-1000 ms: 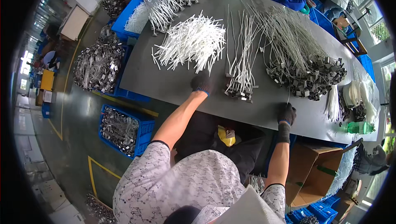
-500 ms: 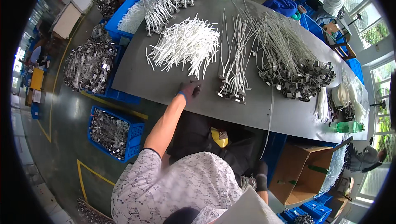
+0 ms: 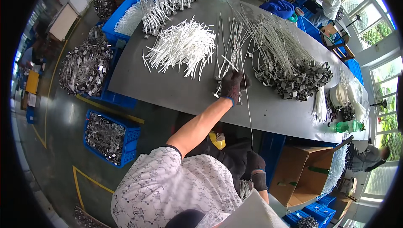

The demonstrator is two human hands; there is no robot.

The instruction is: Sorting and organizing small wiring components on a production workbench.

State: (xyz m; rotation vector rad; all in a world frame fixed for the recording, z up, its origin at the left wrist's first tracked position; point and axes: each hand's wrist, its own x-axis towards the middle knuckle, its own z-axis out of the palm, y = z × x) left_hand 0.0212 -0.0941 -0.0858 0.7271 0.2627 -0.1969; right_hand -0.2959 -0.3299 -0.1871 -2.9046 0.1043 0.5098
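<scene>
My left hand (image 3: 233, 86), in a dark knit glove, reaches over the table onto a small bundle of pale wires (image 3: 238, 39) with dark connector ends. A short white tube (image 3: 229, 63) sticks out from its closed fingers. The hand covers most of the connectors. To its left lies a loose pile of similar white tubes (image 3: 182, 47). My right hand (image 3: 257, 171), also gloved, is low beside my lap, below the table edge. A long thin wire (image 3: 249, 116) runs from beside my left hand over the edge down to the right hand's fingers, which are dark and poorly visible.
A larger heap of wires with connectors (image 3: 294, 76) lies to the right, then a green bottle (image 3: 349, 126). Blue crates (image 3: 131, 144) of cable parts stand on the floor at left. An open cardboard box (image 3: 289, 177) stands at lower right. Other people work farther back.
My left hand has moved right, from the front of the tube pile to the small wire bundle, with a white tube now in its fingers. The right hand and long wire have shifted left.
</scene>
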